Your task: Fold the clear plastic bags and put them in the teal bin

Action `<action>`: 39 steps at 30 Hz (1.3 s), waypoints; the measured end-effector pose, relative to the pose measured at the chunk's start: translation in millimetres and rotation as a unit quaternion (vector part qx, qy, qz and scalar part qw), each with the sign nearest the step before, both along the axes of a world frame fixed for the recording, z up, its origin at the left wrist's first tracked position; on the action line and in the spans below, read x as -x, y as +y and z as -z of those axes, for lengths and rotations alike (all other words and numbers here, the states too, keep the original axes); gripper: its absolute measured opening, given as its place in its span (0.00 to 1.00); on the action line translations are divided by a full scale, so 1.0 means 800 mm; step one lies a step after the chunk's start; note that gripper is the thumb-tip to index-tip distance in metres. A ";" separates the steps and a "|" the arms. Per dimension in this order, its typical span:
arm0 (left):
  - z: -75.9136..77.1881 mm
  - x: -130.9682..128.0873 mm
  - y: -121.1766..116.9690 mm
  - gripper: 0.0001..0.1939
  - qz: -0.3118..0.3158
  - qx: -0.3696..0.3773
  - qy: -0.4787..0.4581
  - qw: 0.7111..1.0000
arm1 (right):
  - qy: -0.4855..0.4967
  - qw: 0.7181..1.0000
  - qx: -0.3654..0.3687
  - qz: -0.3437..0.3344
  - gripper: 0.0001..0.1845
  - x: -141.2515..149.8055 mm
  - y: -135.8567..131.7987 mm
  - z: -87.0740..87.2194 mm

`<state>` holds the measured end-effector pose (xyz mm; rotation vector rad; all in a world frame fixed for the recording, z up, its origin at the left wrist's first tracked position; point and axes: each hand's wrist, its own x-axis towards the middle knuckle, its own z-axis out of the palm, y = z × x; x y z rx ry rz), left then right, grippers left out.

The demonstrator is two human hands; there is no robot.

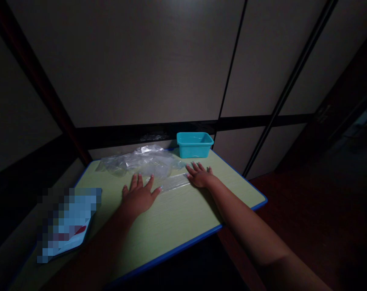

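Observation:
A clear plastic strip or flat bag (pixel 175 182) lies on the table between my hands. My left hand (pixel 138 199) is spread, palm down, with its thumb at the strip's left end. At the right end my right hand (pixel 199 177) lies with fingers apart, the thumb side over the strip. Neither hand grips anything. Just beyond them is a heap of crumpled clear plastic (pixel 141 161); whether it joins the strip I cannot tell. Behind my right hand stands a turquoise plastic box (pixel 195 150) with an open top.
The pale green table (pixel 171 226) has a blue edge and stands against panelled doors (pixel 147 72). A tablet-like flat thing (pixel 77 220), partly blurred out, lies at the left. To the right is dark reddish floor (pixel 292 210).

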<state>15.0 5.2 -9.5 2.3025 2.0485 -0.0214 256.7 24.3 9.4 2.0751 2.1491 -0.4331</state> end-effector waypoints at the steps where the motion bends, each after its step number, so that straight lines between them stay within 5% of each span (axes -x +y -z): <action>1: 0.000 0.000 -0.001 0.35 0.002 0.000 0.001 1.000 | -0.001 1.000 0.000 0.000 0.31 0.000 0.000 0.000; 23: -0.038 0.005 -0.022 0.38 -0.005 0.061 0.069 0.996 | -0.015 0.999 -0.038 0.035 0.34 -0.007 0.008 0.011; 27: -0.036 0.002 -0.022 0.38 -0.021 -0.009 0.064 0.998 | -0.020 0.999 -0.029 0.029 0.34 -0.006 0.006 0.011; 31: -0.028 -0.008 -0.026 0.35 0.098 -0.092 0.016 0.991 | -0.026 0.998 -0.041 0.033 0.34 -0.005 0.006 0.010; 35: -0.021 -0.014 -0.032 0.30 0.265 -0.043 -0.042 0.962 | -0.023 0.998 -0.050 0.038 0.33 -0.005 0.006 0.009; 39: -0.018 -0.014 -0.031 0.29 0.291 -0.006 -0.064 0.954 | -0.029 0.998 -0.048 0.038 0.33 -0.005 0.006 0.008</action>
